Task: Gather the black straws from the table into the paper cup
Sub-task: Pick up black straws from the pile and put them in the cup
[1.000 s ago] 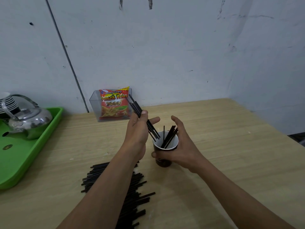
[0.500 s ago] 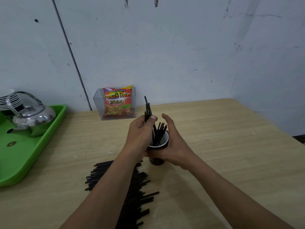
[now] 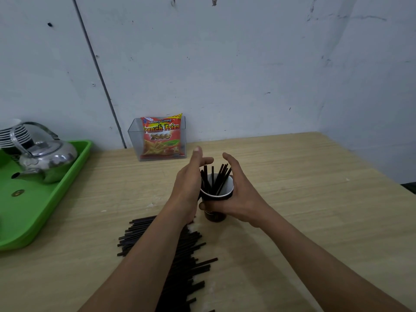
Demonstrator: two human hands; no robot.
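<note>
a head-worn camera looked down at a pale wooden table (image 3: 292, 199) set against a scuffed white wall. near the middle stood a dark paper cup (image 3: 216, 200) with a white inside, holding a loose bunch of black straws (image 3: 221, 176) that leaned against its rim. the right hand (image 3: 242, 194) was wrapped around the cup's right side, fingers curled at its front, thumb raised past the straws. the left hand (image 3: 191, 183) was beside the cup's left side, spread and empty, fingers extended, touching or nearly touching the rim. in front of the cup, partly under the left forearm, a large pile of black straws (image 3: 180, 255) lay flat on the table. behind the cup a clear plastic box (image 3: 135, 140) held a red french fries snack packet (image 3: 161, 138). at the left a green tray (image 3: 33, 217) carried a shiny metal kettle (image 3: 48, 158).
</note>
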